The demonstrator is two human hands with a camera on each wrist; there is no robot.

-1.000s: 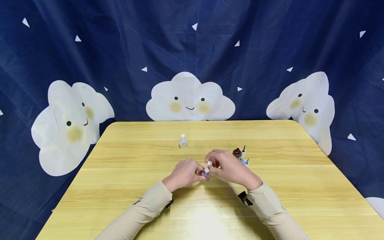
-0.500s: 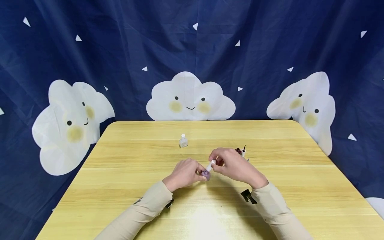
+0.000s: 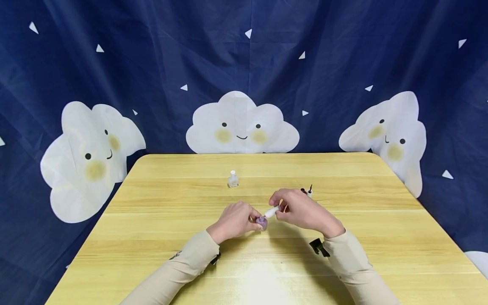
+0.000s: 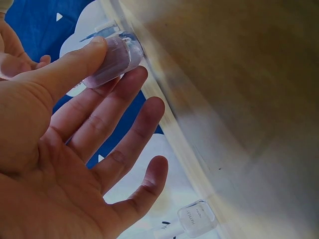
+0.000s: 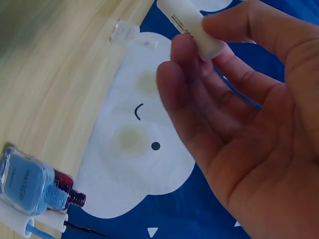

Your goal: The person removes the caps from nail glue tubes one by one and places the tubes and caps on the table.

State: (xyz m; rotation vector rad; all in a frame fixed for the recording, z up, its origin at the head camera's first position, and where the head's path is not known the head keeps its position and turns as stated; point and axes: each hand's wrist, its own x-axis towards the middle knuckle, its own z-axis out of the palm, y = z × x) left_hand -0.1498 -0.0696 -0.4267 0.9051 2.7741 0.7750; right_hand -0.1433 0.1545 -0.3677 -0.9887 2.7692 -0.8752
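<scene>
My left hand [image 3: 234, 220] pinches a small purple nail polish bottle [image 3: 262, 223] between thumb and fingers, at the middle of the table. In the left wrist view the thumb presses the side of this bottle [image 4: 113, 63], while the other fingers spread away. Just right of it, my right hand [image 3: 303, 212] pinches a white nail polish cap [image 3: 271, 212], tilted, its lower end close to the bottle's neck. A bit of purple shows between cap and neck; whether the brush tip is inside, I cannot tell. The right wrist view shows the cap [image 5: 192, 27] between thumb and fingertips.
A capped clear nail polish bottle [image 3: 233, 181] stands farther back. Beyond my right hand are an uncapped blue bottle [image 5: 27, 181] and a dark red bottle [image 5: 62, 181], with their white caps [image 5: 15, 221] beside them, brushes upward. A blue curtain hangs behind the table [image 3: 171, 190].
The white cap has come off the purple bottle's neck, moved right and tilted over in my right hand. My left hand and the bottle have stayed in place.
</scene>
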